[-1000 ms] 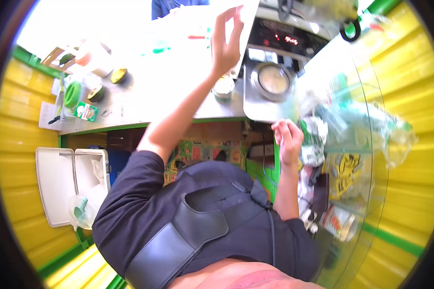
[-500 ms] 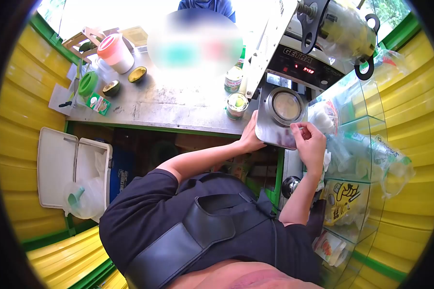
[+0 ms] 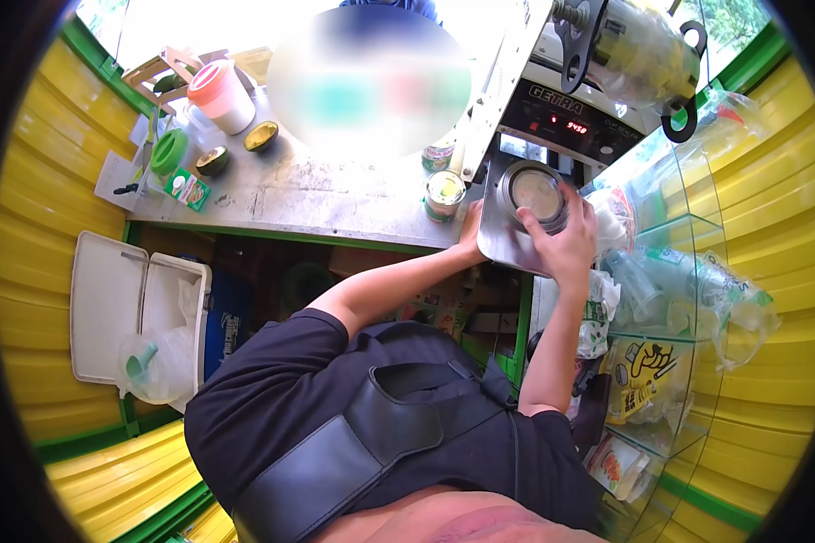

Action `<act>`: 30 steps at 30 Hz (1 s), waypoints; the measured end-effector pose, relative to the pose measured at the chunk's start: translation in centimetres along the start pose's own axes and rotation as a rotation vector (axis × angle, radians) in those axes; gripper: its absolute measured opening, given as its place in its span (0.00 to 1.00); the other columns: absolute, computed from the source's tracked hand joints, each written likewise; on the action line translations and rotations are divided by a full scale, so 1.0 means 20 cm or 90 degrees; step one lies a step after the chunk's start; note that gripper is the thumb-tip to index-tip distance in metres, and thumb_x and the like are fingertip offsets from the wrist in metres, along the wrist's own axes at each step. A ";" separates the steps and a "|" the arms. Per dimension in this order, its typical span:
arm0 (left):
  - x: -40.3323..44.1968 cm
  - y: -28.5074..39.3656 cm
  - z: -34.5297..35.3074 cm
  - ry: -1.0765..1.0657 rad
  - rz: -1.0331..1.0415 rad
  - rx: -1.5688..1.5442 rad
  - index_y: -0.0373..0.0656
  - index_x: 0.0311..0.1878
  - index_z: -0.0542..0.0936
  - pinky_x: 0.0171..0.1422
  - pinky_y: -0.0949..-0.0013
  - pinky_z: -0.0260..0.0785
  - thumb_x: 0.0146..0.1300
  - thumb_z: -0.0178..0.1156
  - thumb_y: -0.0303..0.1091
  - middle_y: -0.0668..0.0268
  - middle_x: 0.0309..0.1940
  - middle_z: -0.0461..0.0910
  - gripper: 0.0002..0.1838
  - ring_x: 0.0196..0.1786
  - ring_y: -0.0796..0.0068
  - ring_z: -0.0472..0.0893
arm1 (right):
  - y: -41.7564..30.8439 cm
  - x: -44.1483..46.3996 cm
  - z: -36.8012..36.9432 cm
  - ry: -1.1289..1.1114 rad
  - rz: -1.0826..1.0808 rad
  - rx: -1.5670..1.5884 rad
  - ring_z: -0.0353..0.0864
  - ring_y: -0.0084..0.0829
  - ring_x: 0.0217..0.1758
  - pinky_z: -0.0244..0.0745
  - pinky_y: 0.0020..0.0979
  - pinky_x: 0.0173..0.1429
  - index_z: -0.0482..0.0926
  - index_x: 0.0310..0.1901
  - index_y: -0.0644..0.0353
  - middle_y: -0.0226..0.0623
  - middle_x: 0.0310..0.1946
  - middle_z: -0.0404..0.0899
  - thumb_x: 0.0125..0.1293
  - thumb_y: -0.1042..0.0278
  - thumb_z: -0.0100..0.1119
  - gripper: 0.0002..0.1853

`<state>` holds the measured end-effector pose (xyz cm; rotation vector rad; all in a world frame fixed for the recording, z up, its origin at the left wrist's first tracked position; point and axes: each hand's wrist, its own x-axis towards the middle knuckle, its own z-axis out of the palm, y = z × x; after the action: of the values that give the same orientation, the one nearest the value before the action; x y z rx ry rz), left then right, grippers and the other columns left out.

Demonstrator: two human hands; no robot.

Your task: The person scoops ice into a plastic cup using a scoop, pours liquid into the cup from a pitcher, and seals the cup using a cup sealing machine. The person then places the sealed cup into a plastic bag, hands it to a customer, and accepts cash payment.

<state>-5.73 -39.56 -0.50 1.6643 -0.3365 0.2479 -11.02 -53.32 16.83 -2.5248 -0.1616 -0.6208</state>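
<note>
A cup sealer (image 3: 561, 127) with a red lit display stands at the right end of the counter. Its metal tray (image 3: 507, 246) sticks out towards me, and a cup (image 3: 534, 192) with a clear top sits in the round holder. My right hand (image 3: 561, 237) is curled over the cup, thumb on the near left of the rim and fingers on the right. At the tray's left side is my left hand (image 3: 470, 237), its fingers hidden behind the tray edge. Just left of it stands an opened can (image 3: 445, 193).
Avocado halves (image 3: 261, 137), a pink-lidded pitcher (image 3: 219, 100), a green-lidded jar (image 3: 168, 152) and a small carton (image 3: 187, 188) sit on the counter (image 3: 308, 195). Glass shelves (image 3: 670, 344) with bagged cups line the right. An open cooler (image 3: 177, 308) is at left. Another person (image 3: 389, 7) is opposite.
My right hand has moved from the tray's near right edge up onto the cup, spreading its fingers around the rim. The left hand remains at the tray's left side.
</note>
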 end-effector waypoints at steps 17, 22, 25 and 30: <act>0.04 -0.28 0.22 0.085 -0.140 -0.506 0.45 0.46 0.86 0.65 0.53 0.68 0.52 0.74 0.48 0.59 0.43 0.87 0.22 0.51 0.58 0.84 | -0.11 0.11 0.11 0.103 -0.019 0.086 0.83 0.50 0.55 0.77 0.47 0.60 0.71 0.72 0.50 0.46 0.52 0.81 0.44 0.55 0.87 0.51; 0.03 0.19 -0.11 -0.081 0.041 0.017 0.43 0.51 0.84 0.67 0.51 0.68 0.51 0.76 0.49 0.58 0.50 0.85 0.27 0.57 0.54 0.81 | -0.12 0.14 0.10 0.175 -0.054 0.100 0.84 0.46 0.54 0.78 0.44 0.61 0.77 0.67 0.53 0.43 0.52 0.84 0.42 0.56 0.89 0.47; -0.04 0.16 -0.18 -0.056 0.150 0.093 0.40 0.57 0.80 0.65 0.52 0.71 0.51 0.78 0.43 0.51 0.55 0.82 0.31 0.59 0.47 0.79 | -0.19 0.17 0.04 0.171 -0.046 0.107 0.85 0.42 0.54 0.79 0.41 0.60 0.78 0.65 0.55 0.41 0.52 0.85 0.42 0.57 0.89 0.46; -0.32 0.22 -0.46 -0.128 -0.030 0.015 0.39 0.68 0.73 0.69 0.59 0.74 0.63 0.72 0.32 0.52 0.55 0.84 0.31 0.62 0.60 0.83 | -0.40 0.21 -0.12 0.178 -0.087 0.116 0.85 0.40 0.53 0.79 0.40 0.60 0.79 0.64 0.56 0.41 0.54 0.85 0.41 0.61 0.89 0.44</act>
<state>-13.03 -30.45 2.49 1.7223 -0.4455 0.0493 -10.03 -47.74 24.33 -2.2382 -0.2783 -0.9596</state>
